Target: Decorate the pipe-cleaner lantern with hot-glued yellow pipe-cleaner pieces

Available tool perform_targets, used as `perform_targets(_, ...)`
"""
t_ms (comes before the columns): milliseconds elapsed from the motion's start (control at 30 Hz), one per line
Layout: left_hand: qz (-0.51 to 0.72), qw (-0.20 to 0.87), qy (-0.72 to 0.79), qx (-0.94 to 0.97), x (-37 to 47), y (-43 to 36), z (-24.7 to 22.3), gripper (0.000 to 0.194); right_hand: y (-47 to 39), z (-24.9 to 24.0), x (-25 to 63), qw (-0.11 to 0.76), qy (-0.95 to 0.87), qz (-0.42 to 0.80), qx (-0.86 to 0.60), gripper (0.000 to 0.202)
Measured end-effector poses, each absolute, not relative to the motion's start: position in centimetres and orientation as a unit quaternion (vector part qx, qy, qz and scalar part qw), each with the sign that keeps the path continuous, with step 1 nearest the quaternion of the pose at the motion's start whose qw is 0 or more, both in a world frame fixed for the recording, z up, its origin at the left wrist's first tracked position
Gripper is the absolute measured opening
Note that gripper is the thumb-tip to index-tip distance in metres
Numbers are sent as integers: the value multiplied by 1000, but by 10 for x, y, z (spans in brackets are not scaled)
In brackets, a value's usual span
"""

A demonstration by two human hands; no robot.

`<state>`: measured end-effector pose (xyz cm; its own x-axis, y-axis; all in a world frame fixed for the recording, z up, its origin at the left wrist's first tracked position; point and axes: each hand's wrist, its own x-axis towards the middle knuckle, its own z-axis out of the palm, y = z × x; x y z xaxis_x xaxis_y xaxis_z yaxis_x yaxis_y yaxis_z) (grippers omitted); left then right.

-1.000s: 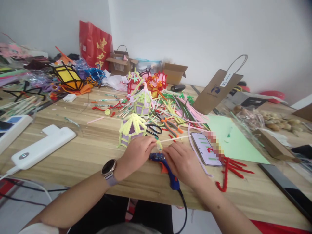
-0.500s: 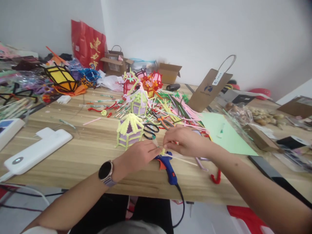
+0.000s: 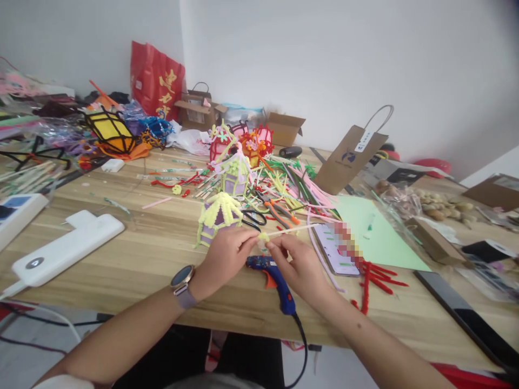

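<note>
My left hand (image 3: 234,253), with a watch on its wrist, is closed in a pinch at a small pale-yellow pipe cleaner piece (image 3: 263,236). Fingertips of my right hand (image 3: 299,267) pinch at the same piece from the other side; the exact grip is partly hidden. A thin pale stick (image 3: 290,230) juts rightward from between the hands. Just below them, a blue glue gun (image 3: 280,281) lies on the table. Behind my left hand stands a yellow and purple pipe cleaner lantern (image 3: 219,213), beside black-handled scissors (image 3: 254,218).
Orange-handled pliers (image 3: 281,210) lie among loose pipe cleaners. A phone (image 3: 330,248) and red pipe cleaners (image 3: 367,286) sit to the right, near a green sheet (image 3: 377,232). More lanterns (image 3: 239,173) stand behind. A white power strip (image 3: 68,246) lies at left.
Both hands have risen slightly off the glue gun, and my right hand has drawn back, uncovering the phone and red pipe cleaners. The stick now slants upward to the right. The view has shifted a little.
</note>
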<state>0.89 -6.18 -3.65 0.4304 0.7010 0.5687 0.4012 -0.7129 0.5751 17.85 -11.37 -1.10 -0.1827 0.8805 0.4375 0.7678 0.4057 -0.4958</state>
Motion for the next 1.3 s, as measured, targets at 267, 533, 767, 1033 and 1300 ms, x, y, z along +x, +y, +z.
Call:
perform_targets(267, 398, 52, 320, 858, 10, -71, -41, 24, -118, -5, 173, 334, -722, 107, -596, 33)
perform_targets(533, 337, -2, 333, 881, 12, -79, -41, 24, -118, -3, 162, 364, -710, 83, -598, 37)
perform_targets(767, 457, 439, 352, 689, 12, -71, -28, 17, -117, 3, 167, 443, -655, 161, -590, 34)
perform_targets(1033, 508, 624, 316, 502, 2, -80, 3, 27, -102, 10, 142, 501, -658, 220, -517, 18)
perform_targets(1300, 506, 683, 300, 433, -22, -79, 9, 30, -91, 26, 118, 459, -609, 451, -463, 25)
